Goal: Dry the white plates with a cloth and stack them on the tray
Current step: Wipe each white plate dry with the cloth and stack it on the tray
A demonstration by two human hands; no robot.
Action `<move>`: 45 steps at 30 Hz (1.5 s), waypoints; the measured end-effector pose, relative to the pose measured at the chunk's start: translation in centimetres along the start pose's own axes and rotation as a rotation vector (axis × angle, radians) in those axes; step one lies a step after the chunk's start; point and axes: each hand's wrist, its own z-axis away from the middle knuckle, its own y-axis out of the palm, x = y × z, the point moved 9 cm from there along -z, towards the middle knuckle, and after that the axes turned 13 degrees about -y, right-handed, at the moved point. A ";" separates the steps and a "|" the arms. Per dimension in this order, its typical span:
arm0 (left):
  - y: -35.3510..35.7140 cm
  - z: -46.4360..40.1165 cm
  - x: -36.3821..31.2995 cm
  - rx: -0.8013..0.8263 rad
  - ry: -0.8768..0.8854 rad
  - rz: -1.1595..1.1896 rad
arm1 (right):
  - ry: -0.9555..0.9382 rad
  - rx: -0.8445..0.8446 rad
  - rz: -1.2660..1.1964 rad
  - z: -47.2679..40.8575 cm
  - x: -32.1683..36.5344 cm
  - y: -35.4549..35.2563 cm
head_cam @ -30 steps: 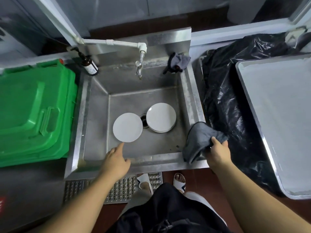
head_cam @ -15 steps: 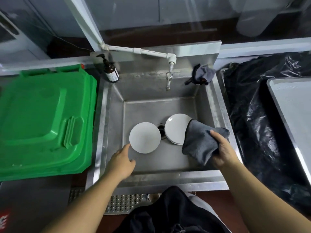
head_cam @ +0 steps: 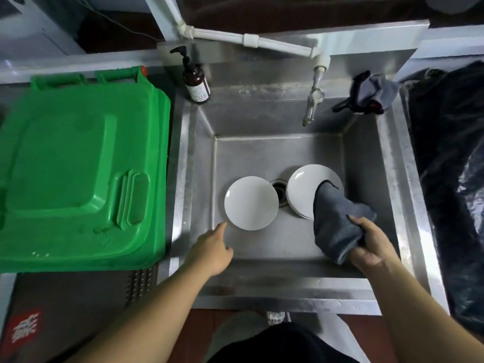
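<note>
Steel sink (head_cam: 408, 205), seen from above. Two lots of white plates are sitting on the basin floor, one either side of the drain (head_cam: 279, 193).

Single plate (head_cam: 251, 203) is lying flat, left of the drain. Plate stack (head_cam: 306, 187) is lying right of the drain; several rims are showing at its near edge, count unclear.

Left hand (head_cam: 209, 251) is reaching in over the near rim, fingers loosely extended, holding nothing. Its forefinger tip is pointing at the near-left edge of the single plate, just short of it; contact cannot be told.

Right hand (head_cam: 372, 244) is gripping a bunched grey cloth (head_cam: 334, 224), fingers curled round it. The cloth's free end is hanging over the near-right part of the plate stack and covering it there.

Tap (head_cam: 313, 100) is hanging over the back of the basin, fed by a white pipe (head_cam: 251, 40). A brown pump bottle (head_cam: 196, 83) is standing at the back-left corner. A second grey rag (head_cam: 372, 91) is lying bunched at the back-right corner.

Green bin lid (head_cam: 78, 166) is lying left of the sink. Black plastic bag (head_cam: 450, 166) is lying right of it. The tray is out of view.
</note>
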 end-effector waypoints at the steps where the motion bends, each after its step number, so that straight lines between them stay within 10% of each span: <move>1: 0.3 -0.3 -0.1 0.011 -0.009 -0.002 | 0.025 0.008 0.024 -0.4 -0.2 -0.1; 17: 5.6 -9.3 -3.0 0.208 -0.152 0.129 | -0.077 -0.095 0.188 -7.8 -1.8 -1.5; 45: 11.1 -19.4 0.9 -0.005 -0.732 0.965 | 0.079 0.141 0.168 -12.1 -7.2 0.3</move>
